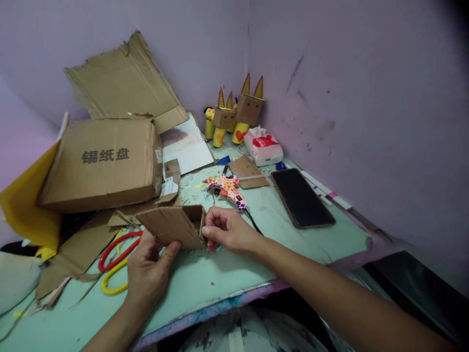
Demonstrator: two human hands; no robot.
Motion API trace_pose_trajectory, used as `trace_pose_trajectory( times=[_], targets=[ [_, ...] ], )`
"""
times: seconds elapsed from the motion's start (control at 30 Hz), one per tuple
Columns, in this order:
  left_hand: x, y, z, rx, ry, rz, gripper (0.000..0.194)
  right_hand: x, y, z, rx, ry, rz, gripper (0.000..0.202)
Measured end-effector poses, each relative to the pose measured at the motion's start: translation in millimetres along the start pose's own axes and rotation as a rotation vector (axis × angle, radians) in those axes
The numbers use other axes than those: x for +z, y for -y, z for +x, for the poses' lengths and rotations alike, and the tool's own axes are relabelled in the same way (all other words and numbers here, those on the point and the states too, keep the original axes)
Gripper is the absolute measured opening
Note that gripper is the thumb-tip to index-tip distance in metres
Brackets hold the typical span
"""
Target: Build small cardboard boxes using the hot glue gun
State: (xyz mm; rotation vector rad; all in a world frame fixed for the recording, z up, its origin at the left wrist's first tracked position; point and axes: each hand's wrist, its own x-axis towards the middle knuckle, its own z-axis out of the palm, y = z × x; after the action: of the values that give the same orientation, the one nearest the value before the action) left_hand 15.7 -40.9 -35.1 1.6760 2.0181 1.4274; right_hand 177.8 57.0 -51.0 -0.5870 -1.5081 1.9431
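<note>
A small cardboard box, its top side open, is held just above the front of the table. My left hand grips its lower left part, thumb on the near face and the other fingers mostly hidden behind. At the box's right end, my right hand pinches the edge with curled fingers. Behind the right hand lies a patterned glue gun with a black cord. Red and yellow scissor handles lie beside my left hand, the blades not visible.
A large cardboard box and cardboard sheets fill the left. Two cardboard animal figures stand at the back corner, near a tissue pack. A phone lies on the right. The table ends close to my body.
</note>
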Motion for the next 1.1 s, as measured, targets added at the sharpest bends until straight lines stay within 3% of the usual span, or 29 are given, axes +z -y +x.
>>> trace_pose_trajectory(
  times=[0.43, 0.57, 1.1],
  targets=[
    [5.6, 3, -6, 0.014, 0.015, -0.147, 0.017, -3, 4, -7, 0.062, 0.006, -0.083, 0.045],
    [5.0, -3, -4, 0.04, 0.063, -0.258, 0.016, -6, 2, -6, 0.045, -0.01, -0.096, 0.044],
    [5.1, -6, -5, 0.004, 0.039, -0.361, 0.016, -3, -3, -8, 0.022, -0.104, -0.129, 0.042]
  ],
)
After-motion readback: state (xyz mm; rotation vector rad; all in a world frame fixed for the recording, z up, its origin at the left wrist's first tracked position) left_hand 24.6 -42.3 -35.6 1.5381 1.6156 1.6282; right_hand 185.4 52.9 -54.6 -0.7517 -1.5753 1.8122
